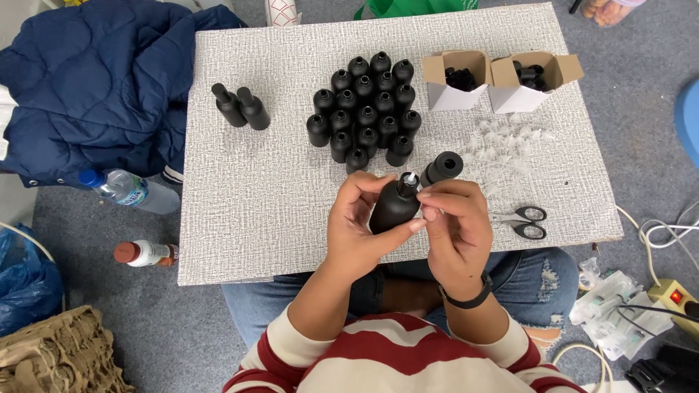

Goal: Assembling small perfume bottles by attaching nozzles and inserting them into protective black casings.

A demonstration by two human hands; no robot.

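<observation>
My left hand [357,233] grips a black bottle [393,207] around its body, just above the near edge of the grey board [255,204]. My right hand [455,222] pinches a small clear insert [409,179] at the bottle's neck. A black cap [443,167] lies on the board just beyond my right hand. Several uncapped black bottles [368,113] stand clustered in the middle of the board. Two capped black bottles [242,106] stand apart at the left.
Two open white boxes [455,98] [520,98] with black parts sit at the back right. Clear small inserts [510,142] are scattered near them. Scissors [526,222] lie at the right edge. A blue jacket [95,80], two drink bottles [131,191] [145,253] and a power strip [670,295] are on the floor.
</observation>
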